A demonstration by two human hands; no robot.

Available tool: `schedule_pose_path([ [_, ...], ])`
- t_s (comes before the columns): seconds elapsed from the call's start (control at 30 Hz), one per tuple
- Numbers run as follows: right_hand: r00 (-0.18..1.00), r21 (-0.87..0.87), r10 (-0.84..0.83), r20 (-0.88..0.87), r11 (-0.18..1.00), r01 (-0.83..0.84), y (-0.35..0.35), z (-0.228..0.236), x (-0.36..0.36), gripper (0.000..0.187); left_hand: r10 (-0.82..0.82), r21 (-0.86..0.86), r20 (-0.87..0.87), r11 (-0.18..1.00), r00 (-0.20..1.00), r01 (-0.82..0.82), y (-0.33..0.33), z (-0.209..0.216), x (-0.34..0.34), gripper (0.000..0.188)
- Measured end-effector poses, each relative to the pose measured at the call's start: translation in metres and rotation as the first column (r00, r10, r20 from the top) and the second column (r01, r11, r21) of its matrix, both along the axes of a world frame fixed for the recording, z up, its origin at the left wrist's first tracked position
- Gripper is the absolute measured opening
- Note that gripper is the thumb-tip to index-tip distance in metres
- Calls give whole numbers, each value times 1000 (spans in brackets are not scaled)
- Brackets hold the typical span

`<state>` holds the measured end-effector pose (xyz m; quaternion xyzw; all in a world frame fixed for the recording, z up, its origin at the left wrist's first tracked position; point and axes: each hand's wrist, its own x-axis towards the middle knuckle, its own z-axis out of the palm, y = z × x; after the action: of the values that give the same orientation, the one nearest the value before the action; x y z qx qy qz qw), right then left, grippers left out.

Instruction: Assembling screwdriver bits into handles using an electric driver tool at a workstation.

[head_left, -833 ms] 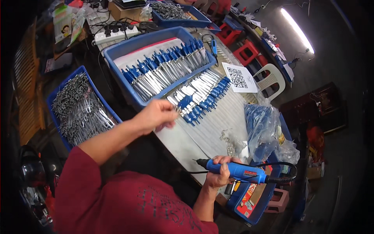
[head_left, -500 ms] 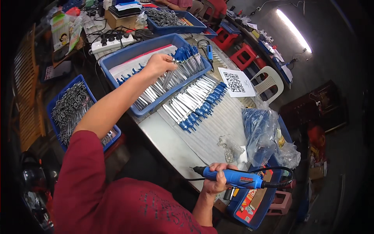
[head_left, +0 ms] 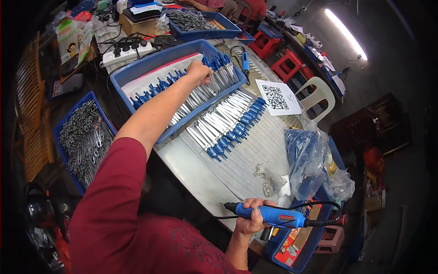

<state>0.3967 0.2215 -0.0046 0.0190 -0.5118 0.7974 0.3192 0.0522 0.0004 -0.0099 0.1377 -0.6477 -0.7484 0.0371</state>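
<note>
The right hand (head_left: 252,217), fingers curled, grips a black-nosed blue cylindrical power tool (head_left: 286,219) above the pale table (head_left: 189,169), near edge; the left hand (head_left: 200,73), its pinch unclear, meets slim silver-and-blue pieces (head_left: 222,75) toward the blue plastic tray's right end.

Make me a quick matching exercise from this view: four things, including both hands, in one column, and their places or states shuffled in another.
Things
1. left hand
2. right hand
3. white power strip
4. white printed sheet

Places or states
A. has black plugs in it
B. over the large blue tray
C. beside blue-and-silver pieces laid out on the table
D. wrapped around a blue power tool

Pairs: 1-B; 2-D; 3-A; 4-C
</note>
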Motion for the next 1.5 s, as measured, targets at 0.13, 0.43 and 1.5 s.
schedule_pose_path([
  [0.13, 1000, -18, -2, 2, 1000, 2, 2, -2, -1, 42, 51, -48, 108, 998, 993, -46, 5, 3, -6, 9],
  [0.43, 1000, -1, -8, 6, 1000, 8, -1, -1, -4, 42, 119, -456, 101, 888, 988, -61, -18, 1, -15, 10],
  [1.5, 1000, 0, 25, -7, 1000, -25, 0, -2, 2, 42, -810, -987, 132, -55, 571, 149, 64, -21, 110, 12],
])
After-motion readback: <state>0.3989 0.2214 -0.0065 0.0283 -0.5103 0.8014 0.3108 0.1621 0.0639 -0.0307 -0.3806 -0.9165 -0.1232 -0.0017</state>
